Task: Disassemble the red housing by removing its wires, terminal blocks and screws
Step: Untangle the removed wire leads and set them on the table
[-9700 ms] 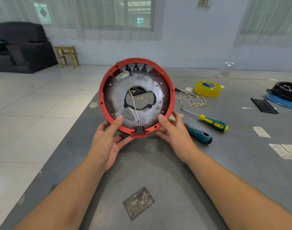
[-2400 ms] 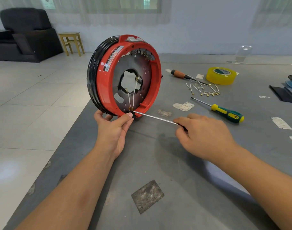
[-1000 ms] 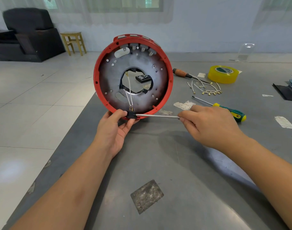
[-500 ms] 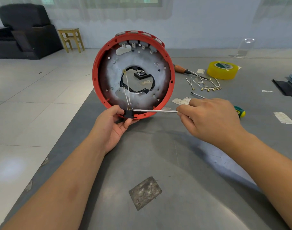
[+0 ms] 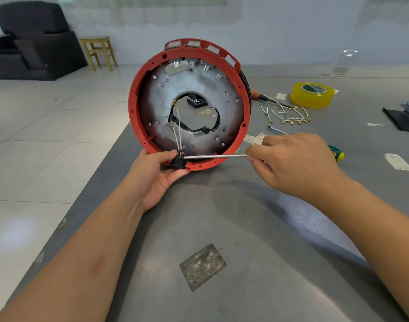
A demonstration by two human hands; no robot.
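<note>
The red housing (image 5: 189,108) stands on edge on the table (image 5: 245,228), open face toward the camera, its lower rim and one black terminal block (image 5: 178,161) pinched by the left hand (image 5: 156,176). From the right hand (image 5: 292,161), curled around one screwdriver (image 5: 216,156), the shaft runs level leftward to the block, where two white wires (image 5: 177,129) rise.

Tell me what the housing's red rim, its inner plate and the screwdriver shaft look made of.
Red rim: likely molded plastic, matte with an even color.
Inner plate: probably bare metal, dull gray, mottled and darker toward the edges.
Screwdriver shaft: steel by its look, with a bright, mirror-like sheen.
</note>
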